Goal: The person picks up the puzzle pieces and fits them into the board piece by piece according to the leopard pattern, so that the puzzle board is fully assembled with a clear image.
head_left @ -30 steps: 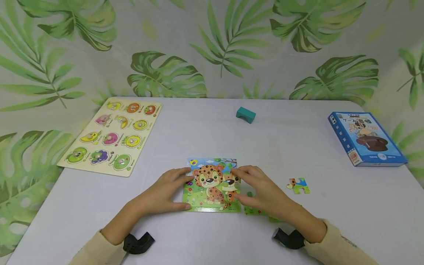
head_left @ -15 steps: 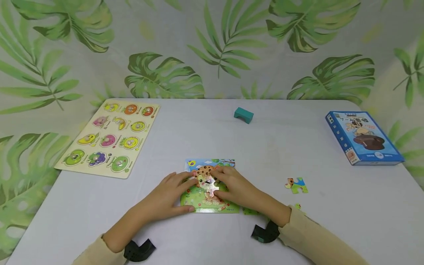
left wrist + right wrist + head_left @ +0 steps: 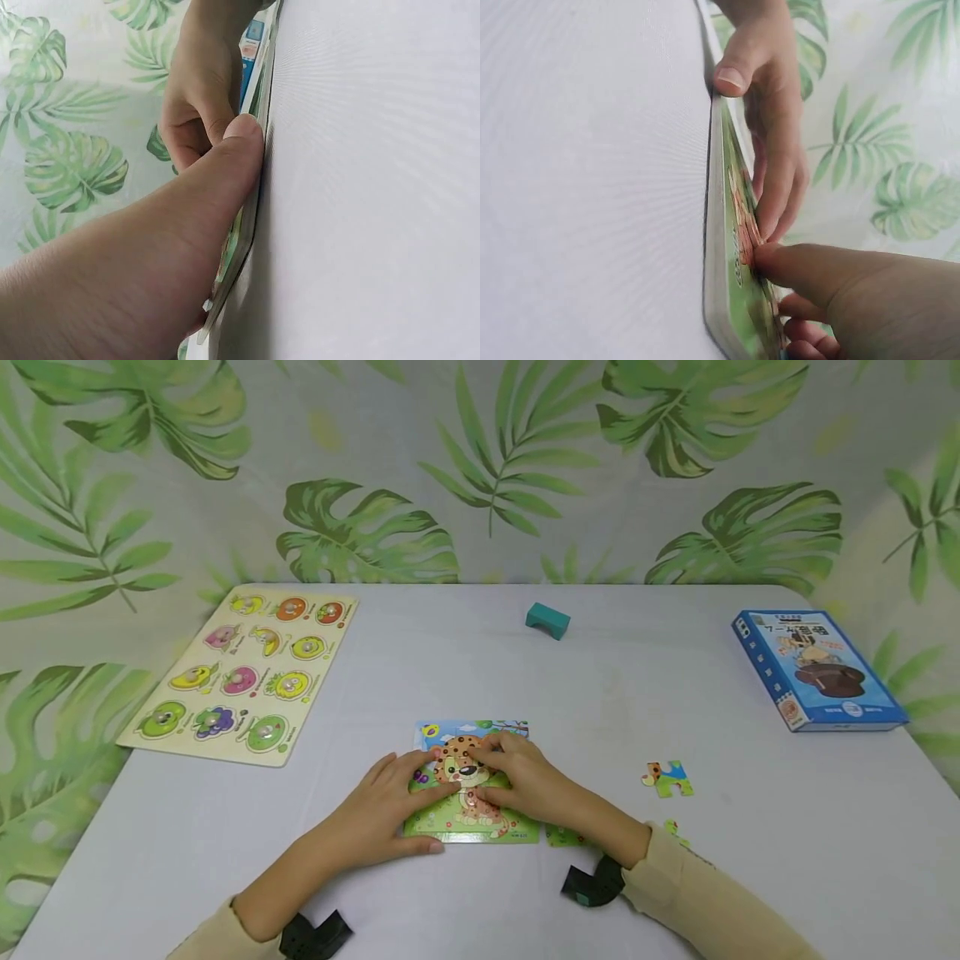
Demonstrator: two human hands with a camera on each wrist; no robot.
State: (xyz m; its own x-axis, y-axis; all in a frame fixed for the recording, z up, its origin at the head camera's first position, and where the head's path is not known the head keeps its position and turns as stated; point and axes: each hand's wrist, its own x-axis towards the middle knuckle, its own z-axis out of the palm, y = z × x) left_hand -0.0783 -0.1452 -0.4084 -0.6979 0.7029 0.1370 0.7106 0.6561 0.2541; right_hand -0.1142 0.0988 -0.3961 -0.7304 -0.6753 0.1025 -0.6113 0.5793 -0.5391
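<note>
A leopard jigsaw puzzle (image 3: 472, 832) lies in its tray on the table, with the animal's face and body showing. My left hand (image 3: 390, 810) rests across its left side, fingers spread on the picture and thumb at the front edge. My right hand (image 3: 536, 781) reaches in from the right, thumb and fingertips pinching a puzzle piece (image 3: 480, 774) with part of the face, down at the picture. In the right wrist view the right thumb (image 3: 769, 259) is right at the picture surface. The right hand covers the tray's right side.
Loose puzzle pieces lie to the right: one (image 3: 670, 778) with orange and blue, a green one (image 3: 566, 836) beside the tray, another (image 3: 675, 831) partly behind the sleeve. A fruit peg board (image 3: 300, 722) is at left, a teal block (image 3: 548, 620) behind, a blue box (image 3: 825, 672) at right.
My right hand has carried the face piece leftward from the tray's right side down into the leopard's face. My left index finger has shifted slightly right onto the picture.
</note>
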